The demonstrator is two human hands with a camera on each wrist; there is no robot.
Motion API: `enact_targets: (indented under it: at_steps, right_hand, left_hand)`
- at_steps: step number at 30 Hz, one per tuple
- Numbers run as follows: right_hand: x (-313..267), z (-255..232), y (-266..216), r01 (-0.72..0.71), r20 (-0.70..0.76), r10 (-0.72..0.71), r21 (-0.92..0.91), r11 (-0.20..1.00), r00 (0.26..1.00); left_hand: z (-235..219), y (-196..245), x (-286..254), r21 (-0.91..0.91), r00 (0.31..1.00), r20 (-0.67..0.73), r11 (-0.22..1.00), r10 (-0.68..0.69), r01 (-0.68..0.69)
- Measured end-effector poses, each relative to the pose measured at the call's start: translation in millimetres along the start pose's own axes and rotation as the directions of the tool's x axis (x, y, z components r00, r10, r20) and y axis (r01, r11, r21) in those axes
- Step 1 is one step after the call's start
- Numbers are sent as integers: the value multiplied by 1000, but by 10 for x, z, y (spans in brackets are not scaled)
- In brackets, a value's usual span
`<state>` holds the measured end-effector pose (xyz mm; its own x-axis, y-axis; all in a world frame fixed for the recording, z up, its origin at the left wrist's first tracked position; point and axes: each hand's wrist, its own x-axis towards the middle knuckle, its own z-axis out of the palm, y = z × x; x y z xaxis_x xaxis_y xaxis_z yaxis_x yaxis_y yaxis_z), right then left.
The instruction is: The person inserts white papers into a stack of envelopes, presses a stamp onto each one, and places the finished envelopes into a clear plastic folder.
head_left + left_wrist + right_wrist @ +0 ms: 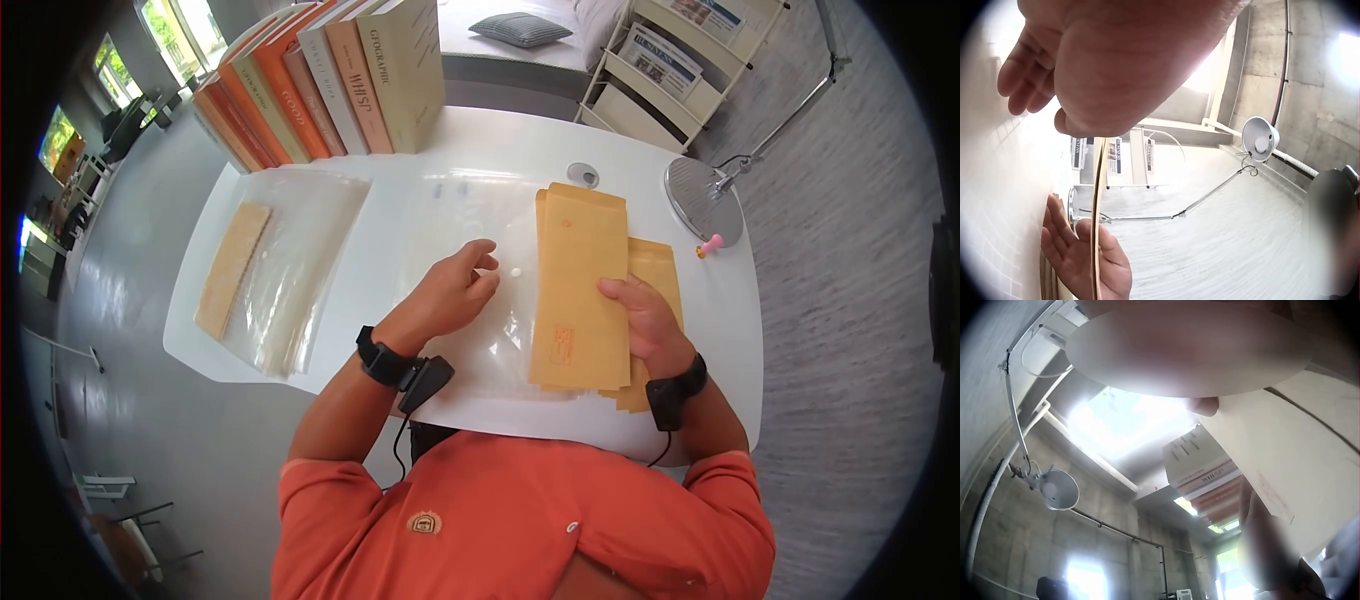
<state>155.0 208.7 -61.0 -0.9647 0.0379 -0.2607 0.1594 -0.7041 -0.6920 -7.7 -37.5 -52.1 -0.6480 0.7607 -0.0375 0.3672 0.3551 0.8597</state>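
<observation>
On the white table (400,190) a clear plastic sleeve (470,290) lies in front of me. My left hand (455,290) rests on the sleeve with its fingers loosely curled near a small white snap (515,272). My right hand (645,315) grips the right edge of a brown envelope (578,290), which is partly over the sleeve. Further brown envelopes (660,275) lie stacked under it. In the left wrist view the envelope (1097,212) shows edge-on, with the right hand (1082,256) behind it. The envelope (1285,469) fills the right of the right wrist view.
A pile of clear sleeves (295,265) with a brown envelope (232,268) on it lies at the left. A row of books (320,80) stands at the table's far edge. A desk lamp head (703,200), a pink object (709,245) and a magazine rack (670,65) are at the right.
</observation>
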Motion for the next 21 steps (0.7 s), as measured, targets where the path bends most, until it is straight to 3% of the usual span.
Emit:
enact_targets:
  at_steps: [3, 5, 6, 8, 9, 11, 12, 14, 15, 17, 18, 19, 20, 21]
  right_hand:
    - [-3, 3, 12, -20, -6, 20, -1, 1000, 1000]
    - [5, -5, 33, -23, -9, 23, 5, 1000, 1000]
    - [12, 0, 43, -22, -9, 23, 8, 1000, 1000]
    - [18, 8, 60, -42, 14, 41, 29, 999, 999]
    - [12, -5, 59, -39, 12, 39, 33, 999, 999]
    - [17, -34, 53, 34, -51, -38, -69, 997, 998]
    - [-11, -41, -5, 37, -52, -41, -66, 997, 998]
    - [-161, 22, -201, 286, -156, -295, -76, 955, 943]
    - [-257, 145, -284, 288, -161, -297, -75, 955, 941]
    - [-486, 437, -461, 385, -72, -384, -2, 923, 920]
    - [-608, 513, -470, 361, -26, -365, -93, 928, 931]
    - [-639, 488, -402, 366, -34, -370, -93, 926, 928]
    - [-635, 443, -309, 311, 52, -307, -89, 946, 950]
    - [-611, 420, -231, 258, 141, -244, -91, 962, 959]
  left_hand:
    - [17, 13, 10, -50, 1000, 10, 999, -4, 5]
    - [13, 28, 15, -226, 995, 71, 971, -66, 81]
    - [-1, 66, 10, -225, 995, 72, 971, -67, 82]
    - [-30, 166, 4, -441, 973, 184, 873, -138, 208]
    - [-12, 167, 21, -439, 972, 188, 874, -138, 209]
    - [25, 155, 62, -604, 976, 218, 785, -2, 137]
    - [33, 177, 82, -602, 975, 220, 787, -2, 137]
    - [59, 248, 136, -598, 965, 166, 799, 203, -65]
    - [73, 282, 176, -598, 964, 171, 799, 204, -63]
    - [118, 350, 284, -378, 891, 209, 874, 402, -306]
    - [179, 364, 359, -381, 889, 215, 872, 405, -306]
    - [264, 354, 447, -188, 847, 273, 889, 456, -418]
    - [337, 346, 508, 8, 802, 341, 851, 491, -524]
    - [389, 348, 536, 8, 795, 349, 847, 495, -531]
